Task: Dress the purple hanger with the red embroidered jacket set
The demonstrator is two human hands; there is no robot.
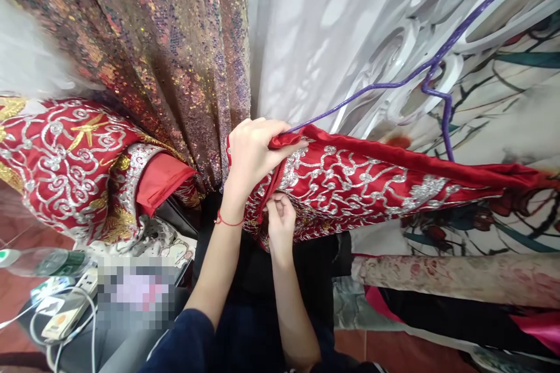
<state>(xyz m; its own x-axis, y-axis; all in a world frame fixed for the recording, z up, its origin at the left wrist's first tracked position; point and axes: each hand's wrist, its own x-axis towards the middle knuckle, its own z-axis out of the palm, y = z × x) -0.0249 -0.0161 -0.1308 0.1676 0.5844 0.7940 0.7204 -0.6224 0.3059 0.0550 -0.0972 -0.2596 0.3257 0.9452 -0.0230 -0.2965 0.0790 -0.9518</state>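
A red satin skirt (pixel 371 178) with silver embroidery stretches sideways in front of me, its plain red waistband uppermost. My left hand (pixel 258 143), a thin red cord at its wrist, is closed round the left end of the waistband. One arm of a purple hanger (pixel 371 86) runs down to these fingers; its tip is hidden there. The hanger's other arm drops behind the waistband further right. Below, my right hand (pixel 281 213) pinches the skirt's edge at an embroidered fold. What lies between those fingertips is too small to make out beyond cloth.
Sequinned fabric (pixel 175 58) hangs behind on the left, with a white curtain (pixel 306 29) beside it. Another red embroidered garment (pixel 79 169) lies at left. Under it are a plastic bottle (pixel 48 261) and a power strip (pixel 72 309) with cables. Folded cloths (pixel 459 280) are at lower right.
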